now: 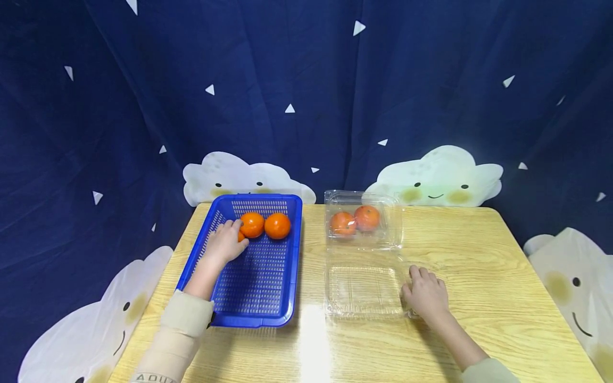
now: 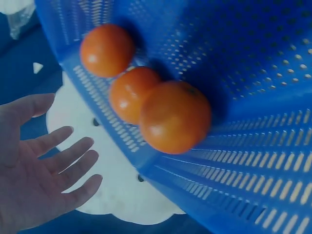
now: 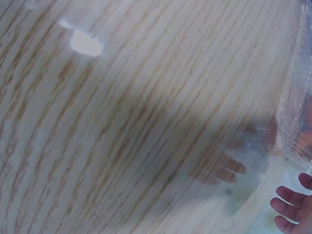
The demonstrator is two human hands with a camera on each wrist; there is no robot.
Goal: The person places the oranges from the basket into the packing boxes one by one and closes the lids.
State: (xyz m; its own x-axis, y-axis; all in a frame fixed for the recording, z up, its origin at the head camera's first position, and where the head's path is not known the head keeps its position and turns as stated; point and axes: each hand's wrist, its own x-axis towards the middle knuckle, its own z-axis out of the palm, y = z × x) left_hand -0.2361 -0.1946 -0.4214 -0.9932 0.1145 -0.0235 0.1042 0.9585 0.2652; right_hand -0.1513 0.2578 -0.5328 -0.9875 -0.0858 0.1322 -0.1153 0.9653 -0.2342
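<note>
My left hand (image 1: 225, 242) reaches into the blue basket (image 1: 297, 255), over an orange (image 1: 241, 236) that it partly hides. Two more oranges, a middle one (image 1: 252, 224) and a right one (image 1: 278, 226), lie beside it at the basket's far end. In the left wrist view the fingers are spread and apart from the nearest orange (image 2: 175, 117). By the right edge of an unfolded clear plastic clamshell box (image 1: 364, 292) is my right hand (image 1: 426, 292), its fingers loosely bent. The right wrist view shows only some fingertips (image 3: 291, 204) beside the plastic; firm contact is unclear.
Two oranges (image 1: 367, 218) sit in the far half of the clamshell box. Basket and box stand side by side on a wooden table (image 1: 469, 255). A dark blue curtain (image 1: 325, 106) with cloud faces hangs behind the table.
</note>
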